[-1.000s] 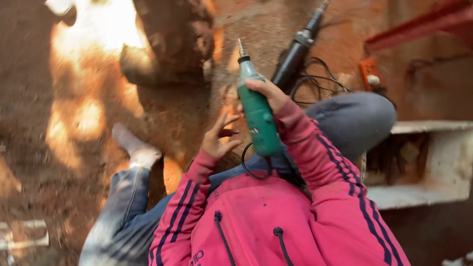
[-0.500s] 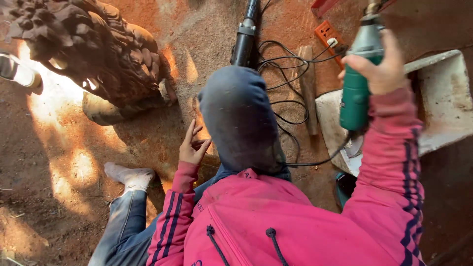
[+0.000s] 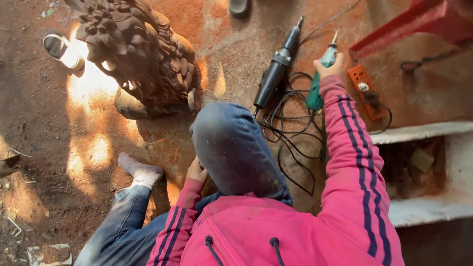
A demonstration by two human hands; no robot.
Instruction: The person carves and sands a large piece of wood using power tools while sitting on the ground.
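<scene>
A person in a pink zip jacket with dark sleeve stripes (image 3: 295, 231) and a dusty blue-grey hood (image 3: 234, 148) is sitting low in the frame on dusty red-brown ground (image 3: 39, 123). The right hand (image 3: 331, 70) is reaching out toward one o'clock from the hood, its fingers wrapping closed around a slim green rotary power tool with a metal bit (image 3: 321, 76); the tool is pointing up and away, its tip aiming at roughly twelve o'clock. The left hand (image 3: 196, 171) is resting up against the hood at its eight o'clock side, fingers curled in narrow; whether it is pinching anything cannot be told. Just beside the green tool, at its nine o'clock, a longer black and grey power tool (image 3: 276, 74) is lying on the ground, with a tangle of black cable (image 3: 290, 133) looping below both. An orange socket strip (image 3: 365, 91) is lying at three o'clock of the gripping hand. A dark brown carved wooden lion-like figure (image 3: 138, 54) is sitting at eleven o'clock of the hood. A white-socked foot (image 3: 140, 172) is stretching out at nine o'clock.
</scene>
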